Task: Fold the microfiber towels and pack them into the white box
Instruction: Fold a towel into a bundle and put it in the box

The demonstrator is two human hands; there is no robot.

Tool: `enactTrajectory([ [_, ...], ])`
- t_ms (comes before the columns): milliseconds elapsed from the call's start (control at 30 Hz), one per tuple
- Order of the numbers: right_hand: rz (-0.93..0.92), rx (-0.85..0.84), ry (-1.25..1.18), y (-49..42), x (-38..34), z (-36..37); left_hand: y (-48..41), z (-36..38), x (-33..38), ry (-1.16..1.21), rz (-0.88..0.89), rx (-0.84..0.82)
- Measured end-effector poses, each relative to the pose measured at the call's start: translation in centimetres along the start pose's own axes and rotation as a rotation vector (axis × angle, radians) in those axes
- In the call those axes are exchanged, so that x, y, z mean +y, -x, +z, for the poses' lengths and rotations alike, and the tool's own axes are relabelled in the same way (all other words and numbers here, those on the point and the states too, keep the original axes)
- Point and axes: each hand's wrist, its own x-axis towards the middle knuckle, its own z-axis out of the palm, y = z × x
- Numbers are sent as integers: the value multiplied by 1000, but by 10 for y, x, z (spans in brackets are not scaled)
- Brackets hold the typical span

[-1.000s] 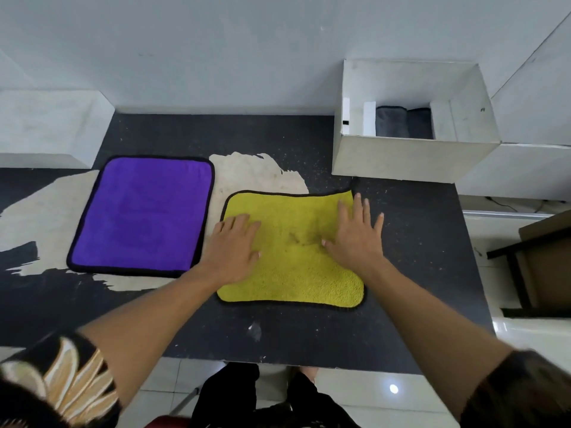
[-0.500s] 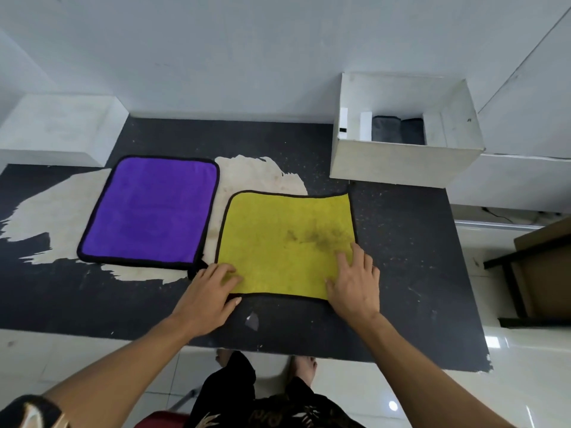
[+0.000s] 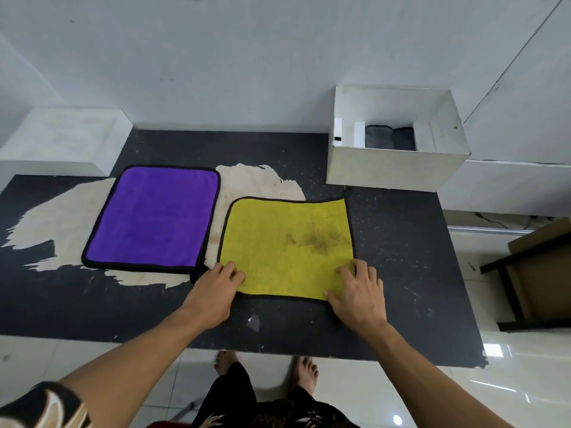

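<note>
A yellow microfiber towel (image 3: 287,242) with black trim lies flat on the dark table (image 3: 401,257), with a dark smudge near its middle. My left hand (image 3: 213,291) pinches its near left corner with curled fingers. My right hand (image 3: 358,291) grips the near right corner, fingers bent on top and thumb at the edge. A purple towel (image 3: 154,216) lies flat to the left, touched by neither hand. The white box (image 3: 395,168) stands at the back right of the table, and folded grey towels (image 3: 389,137) show inside it.
A white block (image 3: 61,140) sits at the table's back left against the wall. A black stand with brown cardboard (image 3: 540,273) is off the table's right edge. The tabletop has pale worn patches (image 3: 256,183). My feet show below the near edge.
Both hands slid from the towel's middle back to its near corners, and their fingers have curled onto the edge. The camera view has pulled back and higher.
</note>
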Motion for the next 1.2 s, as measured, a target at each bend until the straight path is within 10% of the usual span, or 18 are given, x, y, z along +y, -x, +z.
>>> enactTrajectory([
  [1200,-348,-47,136,-20,16,0,-30,-22,-27,566,-173,167],
])
